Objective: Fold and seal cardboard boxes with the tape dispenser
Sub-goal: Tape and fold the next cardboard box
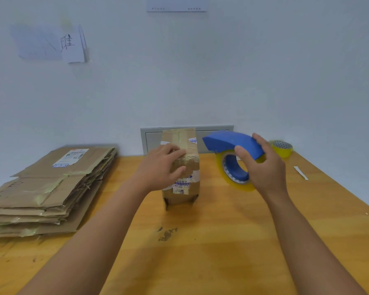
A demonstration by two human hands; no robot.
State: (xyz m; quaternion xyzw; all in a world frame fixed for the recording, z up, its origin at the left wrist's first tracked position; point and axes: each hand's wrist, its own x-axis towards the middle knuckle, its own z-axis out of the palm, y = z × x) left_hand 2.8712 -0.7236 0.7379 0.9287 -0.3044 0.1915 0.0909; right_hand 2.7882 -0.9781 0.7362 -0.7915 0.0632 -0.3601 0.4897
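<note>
Two bare arms reach out over a yellow wooden table [200, 262]. A little dark smudge [166, 233] sits on the wood in front of the box, nearer to the person.

The small cardboard box [182, 167] stands up tall in the middle of the table. It has old tape and torn white labels on its front. The left hand [158, 169] holds the box near its top. The thumb is curled onto the front of the box and the fingers are bent over the top edge.

To the right of the box, the right hand [264, 169] holds the tape dispenser [234, 154] up in the air, off the table. The fingers go over the back of its blue cover and the thumb presses on the near side. A roll of yellowish clear tape sits on the blue wheel under the cover. The pointed front of the cover aims at the box and is near its top, but is not touching it.

To the left of the box, well apart from it, lies a pile of flat cardboard boxes [49, 188], with a white label on the top one.

Farther right of the box, a thin white strip [300, 173] lies on the table. Past it, by the wall, sits a spare roll of tape [282, 148].

Right behind the box is a grey panel [213, 133] set low in the white wall. Up high and to the left of the box, papers [51, 43] hang on the wall.
</note>
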